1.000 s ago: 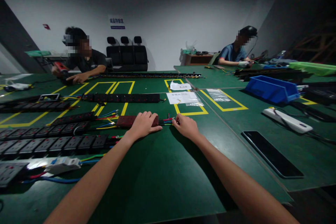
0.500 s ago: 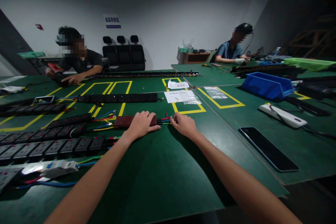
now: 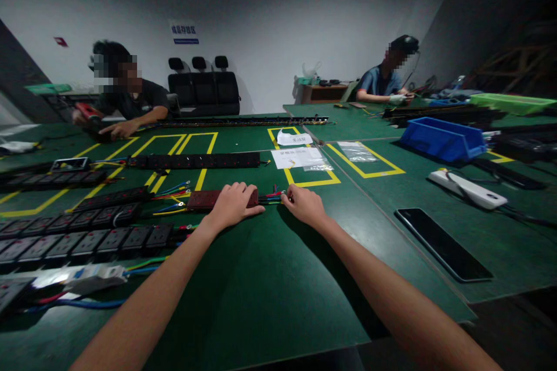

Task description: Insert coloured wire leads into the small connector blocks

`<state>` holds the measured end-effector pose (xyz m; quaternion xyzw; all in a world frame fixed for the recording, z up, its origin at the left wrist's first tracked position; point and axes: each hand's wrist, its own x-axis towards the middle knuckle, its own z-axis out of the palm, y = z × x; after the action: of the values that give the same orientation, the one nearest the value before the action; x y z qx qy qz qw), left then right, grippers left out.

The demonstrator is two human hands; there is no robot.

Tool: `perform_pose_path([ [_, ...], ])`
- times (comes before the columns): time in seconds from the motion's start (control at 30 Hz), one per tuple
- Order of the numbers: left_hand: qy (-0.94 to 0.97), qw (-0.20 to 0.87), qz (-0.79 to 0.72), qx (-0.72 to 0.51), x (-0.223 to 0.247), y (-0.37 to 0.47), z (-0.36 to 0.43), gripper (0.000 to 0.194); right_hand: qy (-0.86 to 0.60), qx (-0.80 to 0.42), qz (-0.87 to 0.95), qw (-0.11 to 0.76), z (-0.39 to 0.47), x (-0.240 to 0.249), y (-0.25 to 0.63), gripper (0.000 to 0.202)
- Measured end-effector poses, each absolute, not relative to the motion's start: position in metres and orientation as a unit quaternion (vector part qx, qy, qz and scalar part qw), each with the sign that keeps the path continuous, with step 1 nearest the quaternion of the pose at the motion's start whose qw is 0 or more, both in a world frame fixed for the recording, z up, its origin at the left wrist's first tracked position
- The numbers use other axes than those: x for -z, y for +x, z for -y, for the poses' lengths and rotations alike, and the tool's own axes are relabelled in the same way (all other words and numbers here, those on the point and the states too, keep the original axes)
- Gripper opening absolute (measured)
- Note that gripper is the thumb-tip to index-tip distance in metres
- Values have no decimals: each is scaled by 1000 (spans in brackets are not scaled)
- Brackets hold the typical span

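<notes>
Well in from the near edge of the green table [image 3: 261,290], whose top stretches smoothly from there to that edge, the left hand [image 3: 235,204] clasps one dark red socket strip [image 3: 202,200] from above while the right hand [image 3: 304,204] pinches the ends of the wires [image 3: 273,199] at the strip's right end. Towards the right side lie one phone [image 3: 441,243], just inside the near edge, then one white corded device [image 3: 472,190] and one blue bin [image 3: 437,144] farther in, its contents hidden by its wall, and one light green tray [image 3: 513,104]; two co-workers [image 3: 148,102] are along the far side.
</notes>
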<state>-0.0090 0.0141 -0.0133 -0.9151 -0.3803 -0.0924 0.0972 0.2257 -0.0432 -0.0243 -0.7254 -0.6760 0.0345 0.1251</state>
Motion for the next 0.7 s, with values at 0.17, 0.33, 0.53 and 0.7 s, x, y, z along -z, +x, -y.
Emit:
perform_pose_path([
  [0.17,-916,101,379,90,13,-9,-14,70,-725,-36,677,123,43,24,226,29],
  [0.33,-916,106,376,88,14,-9,-15,71,-723,-40,679,124,43,24,226,28],
  [0.53,-917,110,374,91,15,-9,-16,71,-726,-47,674,124,44,22,225,30],
  [0.7,-917,110,372,91,16,-9,-17,71,-729,-52,673,118,44,21,225,30],
])
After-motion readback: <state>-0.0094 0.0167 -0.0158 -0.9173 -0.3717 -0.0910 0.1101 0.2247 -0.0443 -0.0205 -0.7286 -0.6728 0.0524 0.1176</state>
